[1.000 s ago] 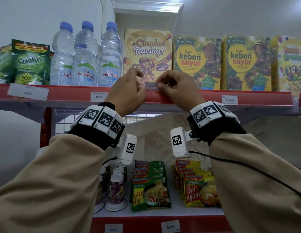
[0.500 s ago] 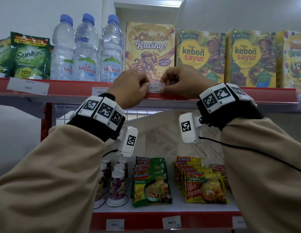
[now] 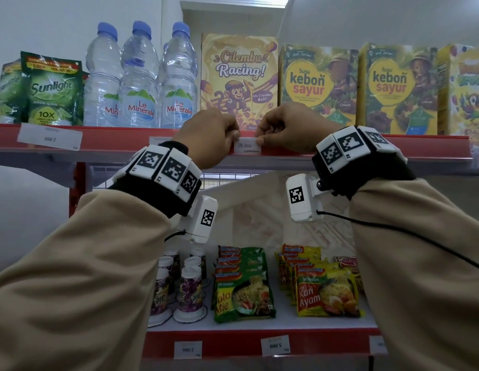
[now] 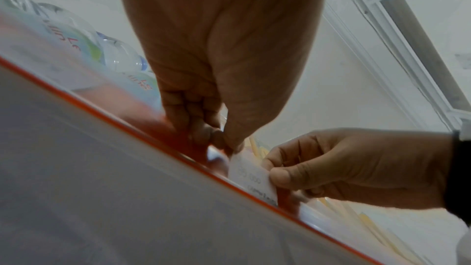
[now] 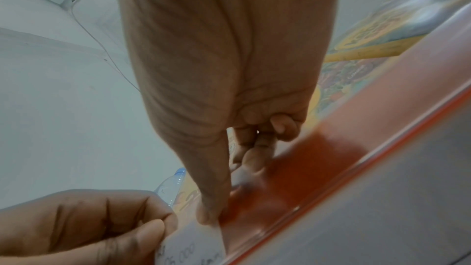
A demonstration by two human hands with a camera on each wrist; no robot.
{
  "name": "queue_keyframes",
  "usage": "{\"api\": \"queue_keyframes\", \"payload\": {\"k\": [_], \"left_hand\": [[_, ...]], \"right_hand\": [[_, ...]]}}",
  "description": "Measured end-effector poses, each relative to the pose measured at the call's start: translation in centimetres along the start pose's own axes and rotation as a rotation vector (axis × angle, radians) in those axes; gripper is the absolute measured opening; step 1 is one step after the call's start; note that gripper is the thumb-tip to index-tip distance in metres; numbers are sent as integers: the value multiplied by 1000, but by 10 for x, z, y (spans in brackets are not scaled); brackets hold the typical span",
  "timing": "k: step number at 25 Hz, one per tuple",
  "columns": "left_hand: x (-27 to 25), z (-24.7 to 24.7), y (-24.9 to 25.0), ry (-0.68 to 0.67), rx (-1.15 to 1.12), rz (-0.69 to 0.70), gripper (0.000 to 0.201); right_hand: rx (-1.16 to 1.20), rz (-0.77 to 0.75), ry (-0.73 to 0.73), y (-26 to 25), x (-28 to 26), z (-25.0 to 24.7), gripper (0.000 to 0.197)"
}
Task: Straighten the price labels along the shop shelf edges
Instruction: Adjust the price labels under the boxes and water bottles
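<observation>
Two hands' fingers (image 3: 234, 135) pinching price label (image 3: 247, 146), cereal box (image 3: 238, 76) behind, water bottles (image 3: 142, 79) left

Three water bottles (image 3: 138, 81), four cereal boxes (image 3: 317, 84)

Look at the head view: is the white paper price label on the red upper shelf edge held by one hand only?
No: the left hand and the right hand each pinch one end of the white paper price label.

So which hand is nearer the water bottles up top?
Left. The left hand pinches the price label's left end, just below and right of the nearest water bottle. The right hand pinches the label's right end, farther along, under the cereal box.
</observation>
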State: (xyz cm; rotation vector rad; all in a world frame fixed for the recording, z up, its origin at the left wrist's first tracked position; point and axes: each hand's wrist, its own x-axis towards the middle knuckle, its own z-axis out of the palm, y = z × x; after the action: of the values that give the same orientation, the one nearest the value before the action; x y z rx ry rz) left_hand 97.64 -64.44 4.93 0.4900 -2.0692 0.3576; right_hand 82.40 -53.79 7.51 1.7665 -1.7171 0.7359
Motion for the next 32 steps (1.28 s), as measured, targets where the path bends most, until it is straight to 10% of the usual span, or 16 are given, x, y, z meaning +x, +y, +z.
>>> {"api": "queue_keyframes", "payload": {"k": [24,32], "left_hand": [[-16,-1,0,161,143,-58,16],[-36,-27,-34,22,215,-76,30]], "right_hand": [[-14,2,319,1,-14,26,12],[-155,-6,224,-33,7,38,23]]}}
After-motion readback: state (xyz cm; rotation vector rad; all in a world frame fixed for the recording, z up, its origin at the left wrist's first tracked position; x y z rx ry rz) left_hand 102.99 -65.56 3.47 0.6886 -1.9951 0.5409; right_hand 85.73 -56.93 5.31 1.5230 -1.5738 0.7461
